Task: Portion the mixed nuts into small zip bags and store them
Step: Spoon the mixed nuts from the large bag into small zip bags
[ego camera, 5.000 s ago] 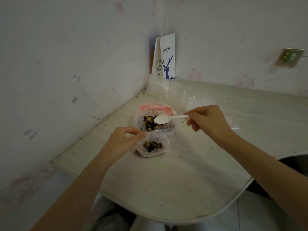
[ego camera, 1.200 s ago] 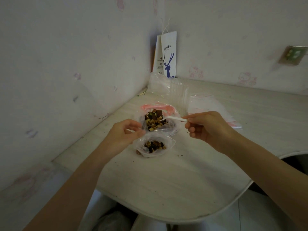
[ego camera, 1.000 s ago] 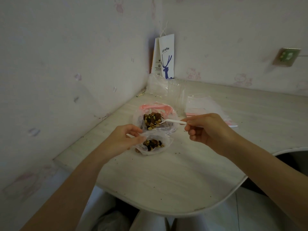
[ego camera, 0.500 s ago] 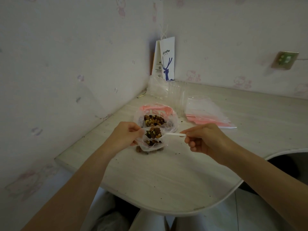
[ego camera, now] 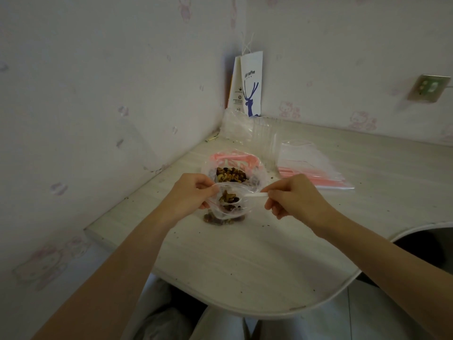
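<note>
A small clear zip bag (ego camera: 230,209) stands on the pale table (ego camera: 245,261) with mixed nuts in its bottom. My left hand (ego camera: 188,196) pinches the left side of its rim and holds the mouth wide. My right hand (ego camera: 294,197) pinches the handle of a white plastic spoon (ego camera: 255,195). The spoon's bowl, heaped with nuts, sits inside the bag's mouth. Just behind stands the large bag of mixed nuts (ego camera: 232,171), open, with a pink zip strip.
A flat stack of unused zip bags (ego camera: 311,168) with pink strips lies to the right. Crumpled clear plastic (ego camera: 245,128) and a white paper coffee bag (ego camera: 247,84) fill the wall corner. Crumbs dot the table; its curved front edge is close to me.
My right hand scooped nuts from the large bag, then carried the loaded spoon toward me and down into the small bag's mouth. My left hand kept hold of the rim.
</note>
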